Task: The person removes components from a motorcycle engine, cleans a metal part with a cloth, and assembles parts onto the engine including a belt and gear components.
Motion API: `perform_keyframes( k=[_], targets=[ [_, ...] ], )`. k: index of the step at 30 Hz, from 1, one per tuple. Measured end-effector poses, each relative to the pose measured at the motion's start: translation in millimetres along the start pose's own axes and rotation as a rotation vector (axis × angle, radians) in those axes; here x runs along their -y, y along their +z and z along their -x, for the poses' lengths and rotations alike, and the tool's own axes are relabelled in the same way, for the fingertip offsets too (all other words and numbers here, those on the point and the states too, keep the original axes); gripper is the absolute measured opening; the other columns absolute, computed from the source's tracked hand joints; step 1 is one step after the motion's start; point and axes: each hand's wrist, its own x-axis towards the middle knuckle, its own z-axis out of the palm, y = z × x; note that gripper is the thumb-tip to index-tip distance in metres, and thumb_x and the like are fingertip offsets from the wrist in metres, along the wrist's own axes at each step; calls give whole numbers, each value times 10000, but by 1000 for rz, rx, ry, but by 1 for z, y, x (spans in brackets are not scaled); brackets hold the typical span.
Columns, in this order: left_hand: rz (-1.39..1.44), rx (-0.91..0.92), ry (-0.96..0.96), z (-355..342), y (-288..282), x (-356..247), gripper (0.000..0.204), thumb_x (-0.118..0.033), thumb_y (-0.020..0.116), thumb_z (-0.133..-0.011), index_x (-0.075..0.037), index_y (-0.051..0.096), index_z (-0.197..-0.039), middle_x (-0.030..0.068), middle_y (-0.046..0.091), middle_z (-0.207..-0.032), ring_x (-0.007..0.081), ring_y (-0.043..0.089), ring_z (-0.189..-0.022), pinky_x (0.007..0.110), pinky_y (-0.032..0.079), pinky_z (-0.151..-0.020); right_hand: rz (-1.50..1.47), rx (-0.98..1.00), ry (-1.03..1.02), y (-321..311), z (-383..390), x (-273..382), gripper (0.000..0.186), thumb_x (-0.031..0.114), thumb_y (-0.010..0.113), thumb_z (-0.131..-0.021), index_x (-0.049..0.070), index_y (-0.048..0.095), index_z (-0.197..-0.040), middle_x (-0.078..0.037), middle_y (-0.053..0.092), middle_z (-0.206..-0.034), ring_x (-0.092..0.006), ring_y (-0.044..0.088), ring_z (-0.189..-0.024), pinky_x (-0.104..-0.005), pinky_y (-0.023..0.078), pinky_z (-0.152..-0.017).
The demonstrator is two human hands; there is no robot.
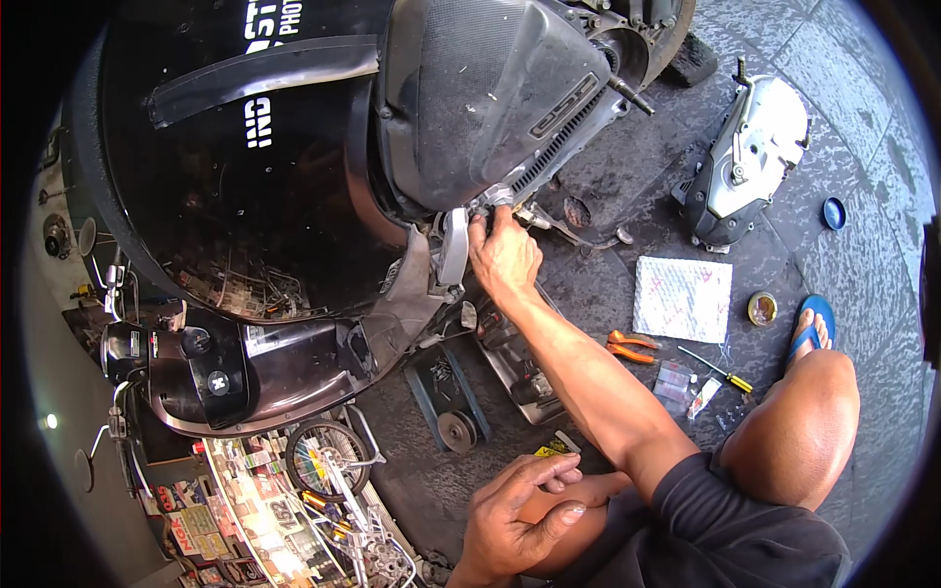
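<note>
My right hand (508, 257) reaches up to the underside of a scooter (265, 216), just below its black ribbed engine-side cover (461, 88). Its thumb and fingers close around a spot by a small silvery metal part (495, 196), and the fingertips hide what they grip. Beside them, a grey bracket-like piece (454, 247) hangs at the body panel, and a metal lever (588, 238) extends to the right. My left hand (520, 514) is held low near my leg, thumb apart and fingers loosely bent, with nothing visible in it.
On the dark floor to the right lie a silver-and-black engine cover (760, 137), a bubble-wrap sheet (681, 297), orange-handled pliers (629, 347), a yellow-handled screwdriver (716, 368) and small plastic packets (674, 382). A metal tray (520, 363) and a belt loop (417, 397) sit below the scooter.
</note>
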Motion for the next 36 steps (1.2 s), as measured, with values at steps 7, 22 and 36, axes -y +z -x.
perform_keyframes(
  k=[7, 22, 36],
  targets=[
    [-7, -59, -114, 0, 7, -25, 374, -208, 721, -882, 49, 658, -1147, 119, 667, -967, 185, 625, -835, 287, 509, -748, -164, 22, 178, 11, 1, 5, 455, 398, 513, -892, -5, 607, -1081, -341, 667, -920, -517, 645, -924, -561, 490, -872],
    [251, -223, 82, 14, -12, 3, 410, -270, 770, -846, 38, 668, -1097, 151, 701, -923, 211, 675, -805, 314, 537, -758, 104, -36, -144, -72, -37, -144, 312, 298, 667, -881, 16, 666, -1014, -232, 701, -968, -409, 685, -919, -463, 537, -813],
    [261, -986, -548, 101, 10, 311, 256, -150, 655, -945, 20, 652, -1138, 40, 689, -890, 94, 626, -755, 250, 476, -636, 432, 502, -60, -111, -20, -222, 280, 260, 590, -942, 1, 674, -1006, -39, 630, -758, -104, 523, -607, -271, 408, -537]
  ],
)
